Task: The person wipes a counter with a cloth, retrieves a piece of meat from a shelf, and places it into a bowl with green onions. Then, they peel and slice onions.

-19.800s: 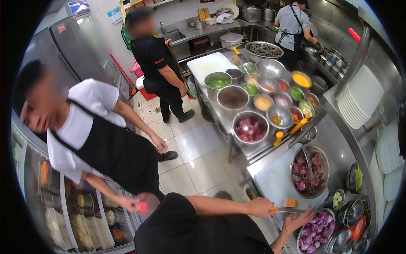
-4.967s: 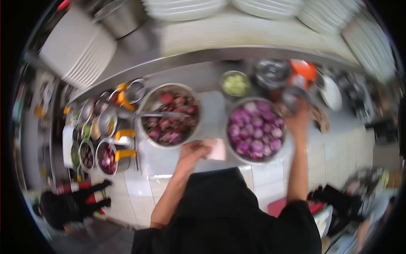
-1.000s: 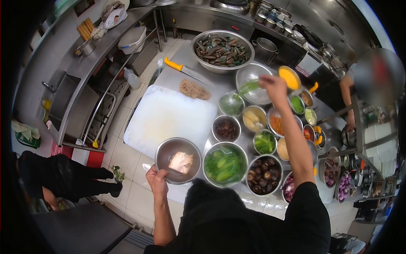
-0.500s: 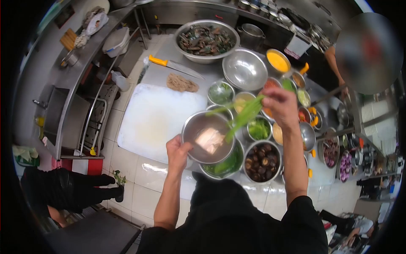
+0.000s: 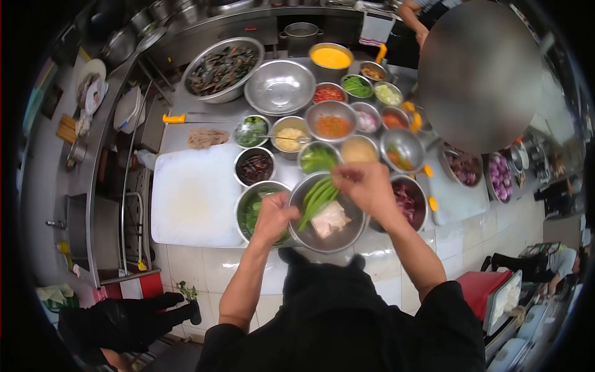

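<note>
My left hand (image 5: 273,217) is closed on the left rim of a steel mixing bowl (image 5: 338,245), held over the front of the worktable. In the bowl lies a pale pinkish piece, maybe meat or fish (image 5: 330,220). Long green vegetable strips (image 5: 318,199) slant into the bowl beside it. At their upper ends the fingers of my right hand (image 5: 370,192) are pinched together, over the bowl's upper right rim. Just left of the bowl, partly under my left hand, stands a bowl of green leaves (image 5: 250,208). Chopped greens (image 5: 317,158) sit in another bowl directly behind.
A white cutting board (image 5: 195,195) lies at the left, with a yellow-handled knife (image 5: 175,118) behind it. Several ingredient bowls crowd the middle, including dark red strips (image 5: 256,167) and shredded carrot (image 5: 332,126). An empty steel bowl (image 5: 280,87) and another person's arm (image 5: 412,18) are farther back.
The mixing bowl and both hands have shifted right relative to the table. My right hand has lowered the green strips into the bowl. The view has turned and moved too.
</note>
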Demonstrator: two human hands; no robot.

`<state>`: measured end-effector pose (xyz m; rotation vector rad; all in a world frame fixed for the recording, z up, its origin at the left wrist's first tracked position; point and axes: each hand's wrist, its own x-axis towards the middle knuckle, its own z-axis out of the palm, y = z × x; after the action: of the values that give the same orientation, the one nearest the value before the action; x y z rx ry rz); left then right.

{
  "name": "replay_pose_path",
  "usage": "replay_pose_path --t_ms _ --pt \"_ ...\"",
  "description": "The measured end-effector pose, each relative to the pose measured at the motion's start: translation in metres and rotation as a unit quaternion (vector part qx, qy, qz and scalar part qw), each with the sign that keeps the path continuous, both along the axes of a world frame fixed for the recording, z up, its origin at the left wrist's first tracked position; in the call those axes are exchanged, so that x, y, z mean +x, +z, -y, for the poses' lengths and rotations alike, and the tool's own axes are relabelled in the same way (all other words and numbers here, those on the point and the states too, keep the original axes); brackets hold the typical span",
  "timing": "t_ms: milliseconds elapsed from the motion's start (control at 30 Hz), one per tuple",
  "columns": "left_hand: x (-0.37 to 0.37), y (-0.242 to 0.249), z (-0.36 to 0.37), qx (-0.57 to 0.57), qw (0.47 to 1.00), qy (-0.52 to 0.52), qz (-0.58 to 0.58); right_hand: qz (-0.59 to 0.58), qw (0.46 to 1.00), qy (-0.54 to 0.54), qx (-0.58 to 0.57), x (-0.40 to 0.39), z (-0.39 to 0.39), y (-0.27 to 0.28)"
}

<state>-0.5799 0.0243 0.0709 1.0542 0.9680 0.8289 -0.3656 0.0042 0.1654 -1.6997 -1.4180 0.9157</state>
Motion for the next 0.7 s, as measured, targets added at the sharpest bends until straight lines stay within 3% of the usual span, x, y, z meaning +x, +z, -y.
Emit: replay_pose_path --t_ms 167,200,267,433,533,633,700 --pt "0.093 0.005 0.050 -0.050 0.997 -0.034 0.055 0.120 0.977 -0.007 0.173 0.088 0.078 -0.009" --pt "0.141 0.010 0.069 -0.056 0.995 -0.058 0.066 0.150 0.966 -0.020 0.209 0.133 0.108 -0.013" --pt "0.185 -0.001 0.092 -0.055 0.992 -0.084 0.073 0.123 0.971 -0.039 0.202 0.176 0.140 -0.011" --pt "0.304 0.004 0.144 -0.093 0.975 -0.178 0.098 0.192 0.961 -0.115 0.162 0.282 0.227 -0.008" --pt "0.370 -0.004 0.161 -0.116 0.964 -0.222 0.085 0.160 0.933 -0.244 0.210 0.322 0.274 0.016" --pt "0.438 0.006 0.167 -0.115 0.968 -0.208 0.082 0.140 0.879 -0.379 0.255 0.358 0.308 0.025" --pt "0.482 -0.014 0.144 -0.091 0.974 -0.191 0.077 0.096 0.855 -0.430 0.273 0.380 0.320 0.024"
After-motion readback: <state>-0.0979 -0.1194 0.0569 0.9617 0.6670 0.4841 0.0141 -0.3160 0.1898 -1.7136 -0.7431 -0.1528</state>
